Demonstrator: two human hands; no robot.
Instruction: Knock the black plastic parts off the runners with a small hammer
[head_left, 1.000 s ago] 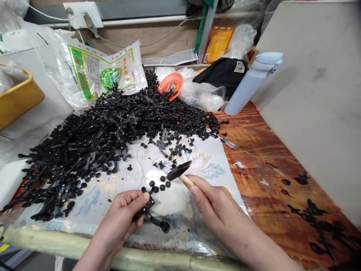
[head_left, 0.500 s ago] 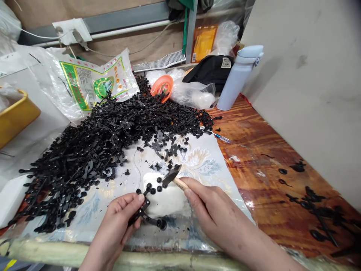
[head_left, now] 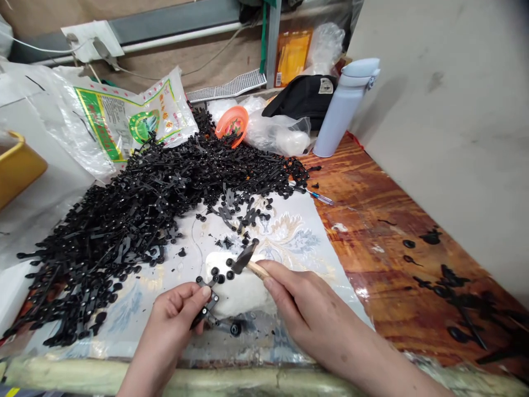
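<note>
My left hand (head_left: 176,317) is closed, thumb and fingers pinching a jointed black plastic linkage (head_left: 212,301) with small shiny rivets. The fingers hide part of it. My right hand (head_left: 301,300) wraps round the light wooden handle of a small hammer (head_left: 244,258) with a dark metal head. That head hangs over a white block (head_left: 252,295), just right of the linkage. Several small round black caps (head_left: 221,279) lie on the block between the hands. Another round black piece (head_left: 235,328) is near the block's front edge; whether it joins the linkage, I cannot tell.
A large heap of black plastic parts (head_left: 165,182) spreads across the patterned cloth (head_left: 306,220). Behind it are a printed plastic bag (head_left: 136,121), an orange dish (head_left: 232,125) and a pale blue bottle (head_left: 345,110). A pen (head_left: 321,197) and loose black pieces (head_left: 450,298) lie at right.
The whole view has shifted a little, so the scene sits further left. The linkage in my left hand has turned slightly. Both hands keep their holds, and the hammer stays over the block.
</note>
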